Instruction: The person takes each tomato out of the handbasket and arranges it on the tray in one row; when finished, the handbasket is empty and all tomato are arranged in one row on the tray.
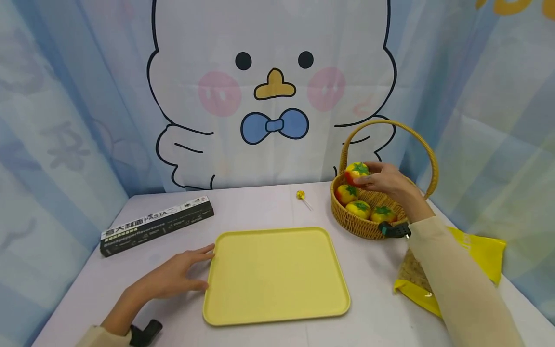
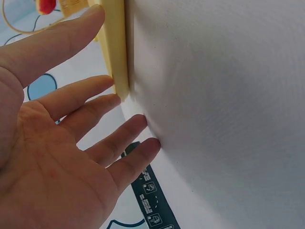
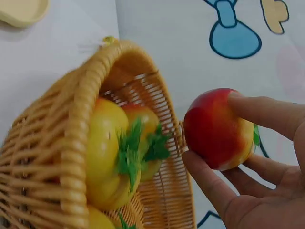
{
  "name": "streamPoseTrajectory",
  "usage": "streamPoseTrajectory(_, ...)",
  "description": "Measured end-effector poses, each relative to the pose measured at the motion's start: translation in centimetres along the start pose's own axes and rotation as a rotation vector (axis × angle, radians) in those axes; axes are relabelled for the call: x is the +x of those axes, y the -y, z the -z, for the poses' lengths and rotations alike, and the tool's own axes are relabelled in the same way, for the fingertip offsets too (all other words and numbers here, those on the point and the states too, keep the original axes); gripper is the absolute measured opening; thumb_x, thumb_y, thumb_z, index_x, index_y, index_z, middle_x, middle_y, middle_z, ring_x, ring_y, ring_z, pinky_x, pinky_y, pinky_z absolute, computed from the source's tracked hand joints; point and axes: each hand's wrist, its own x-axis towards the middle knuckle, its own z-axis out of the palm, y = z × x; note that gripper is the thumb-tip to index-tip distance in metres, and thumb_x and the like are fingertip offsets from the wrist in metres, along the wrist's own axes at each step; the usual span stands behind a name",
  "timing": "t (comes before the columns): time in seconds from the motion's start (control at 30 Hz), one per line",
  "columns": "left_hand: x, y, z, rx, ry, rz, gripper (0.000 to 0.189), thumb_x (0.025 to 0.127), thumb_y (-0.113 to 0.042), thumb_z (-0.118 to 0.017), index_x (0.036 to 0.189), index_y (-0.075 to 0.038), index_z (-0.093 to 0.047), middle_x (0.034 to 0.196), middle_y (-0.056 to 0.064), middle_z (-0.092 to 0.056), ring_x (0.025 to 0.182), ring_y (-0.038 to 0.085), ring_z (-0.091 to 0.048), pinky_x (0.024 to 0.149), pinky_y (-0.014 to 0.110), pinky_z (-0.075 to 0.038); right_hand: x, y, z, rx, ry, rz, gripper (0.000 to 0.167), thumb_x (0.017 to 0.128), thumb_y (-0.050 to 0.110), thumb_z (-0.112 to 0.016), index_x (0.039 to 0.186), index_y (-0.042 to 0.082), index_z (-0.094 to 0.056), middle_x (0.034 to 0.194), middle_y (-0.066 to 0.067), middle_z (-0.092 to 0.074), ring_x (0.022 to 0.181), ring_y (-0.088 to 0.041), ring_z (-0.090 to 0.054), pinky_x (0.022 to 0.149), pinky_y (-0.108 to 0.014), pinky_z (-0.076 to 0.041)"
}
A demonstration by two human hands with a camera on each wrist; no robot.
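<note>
My right hand (image 1: 388,183) grips a red-and-yellow tomato (image 1: 357,172) with a green leafy top, above the wicker basket (image 1: 353,222). In the right wrist view, thumb and fingers close round the tomato (image 3: 214,129), apart from the basket's rim (image 3: 76,157). Several similar tomatoes (image 1: 358,208) lie inside the basket. My left hand (image 1: 171,277) is at the left edge of the yellow tray (image 1: 277,274), fingers spread. The left wrist view has the fingers of my left hand (image 2: 57,152) extended, the thumb and some fingertips at the tray's side (image 2: 114,47).
A black pasta box (image 1: 158,225) lies at the back left of the table. A yellow lollipop (image 1: 301,194) is behind the tray. Right of the tray, a yellow bag (image 1: 481,250) lies partly under my right forearm. Printed curtains surround the table's back and sides.
</note>
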Motion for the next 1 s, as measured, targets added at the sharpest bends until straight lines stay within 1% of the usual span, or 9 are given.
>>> streamPoseTrajectory(0.07, -0.1, -0.3, 0.1, 0.000, 0.007, 0.005, 0.080, 0.087, -0.035, -0.087, 0.152, -0.002, -0.055, 0.169, 0.022, -0.036, 0.151, 0.054, -0.038, 0.118, 0.071, -0.034, -0.2, 0.4, -0.5, -0.013, 0.017, 0.028, 0.087, 0.101, 0.026, -0.074, 0.170, 0.009, -0.022, 0.165, -0.022, -0.039, 0.135, -0.027, -0.055, 0.105, -0.028, -0.056)
streamPoseTrajectory(0.17, -0.1, -0.4, 0.1, -0.004, 0.014, 0.008, 0.080, 0.088, -0.034, -0.086, 0.153, -0.001, -0.054, 0.170, 0.022, -0.036, 0.152, 0.053, -0.038, 0.118, 0.071, -0.034, -0.4, 1.1, -1.3, -0.012, 0.041, 0.070, 0.087, 0.101, 0.027, -0.074, 0.169, 0.009, -0.024, 0.166, -0.022, -0.037, 0.135, -0.029, -0.054, 0.109, -0.034, -0.054)
streamPoseTrajectory(0.23, -0.1, -0.4, 0.1, -0.012, 0.017, 0.002, 0.079, 0.088, -0.034, -0.086, 0.153, 0.000, -0.054, 0.170, 0.023, -0.035, 0.152, 0.053, -0.038, 0.118, 0.071, -0.034, -0.8, 1.7, -2.0, -0.038, 0.043, 0.102, 0.088, 0.100, 0.029, -0.075, 0.169, 0.008, -0.025, 0.167, -0.022, -0.037, 0.134, -0.030, -0.054, 0.112, -0.039, -0.053)
streamPoseTrajectory(0.37, 0.0, -0.2, 0.1, -0.023, 0.022, -0.014, 0.080, 0.088, -0.034, -0.085, 0.153, 0.001, -0.053, 0.170, 0.024, -0.035, 0.152, 0.054, -0.037, 0.118, 0.072, -0.034, -1.3, 2.9, -3.7, -0.099, 0.044, 0.152, 0.086, 0.098, 0.029, -0.077, 0.168, 0.010, -0.029, 0.167, -0.021, -0.039, 0.138, -0.037, -0.052, 0.120, -0.054, -0.045)
streamPoseTrajectory(0.47, 0.0, -0.1, 0.1, -0.025, 0.023, -0.014, 0.080, 0.088, -0.034, -0.085, 0.153, 0.001, -0.054, 0.170, 0.024, -0.035, 0.152, 0.054, -0.037, 0.118, 0.072, -0.034, -1.5, 3.4, -4.8, -0.131, 0.049, 0.174, 0.087, 0.096, 0.029, -0.079, 0.167, 0.012, -0.032, 0.166, -0.020, -0.040, 0.142, -0.038, -0.050, 0.120, -0.057, -0.044)
streamPoseTrajectory(0.63, 0.1, 0.0, 0.0, -0.017, 0.022, -0.003, 0.079, 0.088, -0.034, -0.086, 0.152, 0.000, -0.055, 0.169, 0.023, -0.036, 0.152, 0.053, -0.038, 0.118, 0.072, -0.034, -1.4, 3.8, -6.5, -0.130, 0.081, 0.203, 0.085, 0.093, 0.030, -0.081, 0.164, 0.014, -0.038, 0.158, -0.019, -0.049, 0.134, -0.036, -0.058, 0.113, -0.052, -0.052)
streamPoseTrajectory(0.77, 0.2, 0.0, 0.0, -0.011, 0.025, -0.002, 0.079, 0.087, -0.033, -0.086, 0.152, 0.001, -0.055, 0.170, 0.023, -0.035, 0.151, 0.054, -0.038, 0.117, 0.072, -0.034, -1.5, 4.0, -7.8, -0.118, 0.114, 0.252, 0.080, 0.093, 0.026, -0.082, 0.161, 0.010, -0.043, 0.155, -0.019, -0.053, 0.131, -0.038, -0.061, 0.109, -0.049, -0.054)
streamPoseTrajectory(0.87, 0.2, 0.0, 0.1, -0.010, 0.029, -0.001, 0.079, 0.087, -0.032, -0.086, 0.152, 0.001, -0.054, 0.170, 0.023, -0.034, 0.151, 0.055, -0.038, 0.117, 0.073, -0.034, -1.8, 4.2, -8.8, -0.076, 0.143, 0.279, 0.079, 0.093, 0.022, -0.083, 0.160, 0.007, -0.044, 0.158, -0.018, -0.049, 0.132, -0.039, -0.062, 0.110, -0.048, -0.054)
streamPoseTrajectory(1.0, 0.2, -0.4, 0.2, -0.005, 0.033, 0.010, 0.079, 0.087, -0.032, -0.087, 0.151, 0.001, -0.055, 0.170, 0.023, -0.035, 0.151, 0.054, -0.039, 0.117, 0.072, -0.035, -2.2, 4.5, -10.1, -0.034, 0.168, 0.292, 0.077, 0.091, 0.020, -0.084, 0.158, 0.007, -0.047, 0.159, -0.017, -0.049, 0.129, -0.036, -0.066, 0.109, -0.047, -0.054)
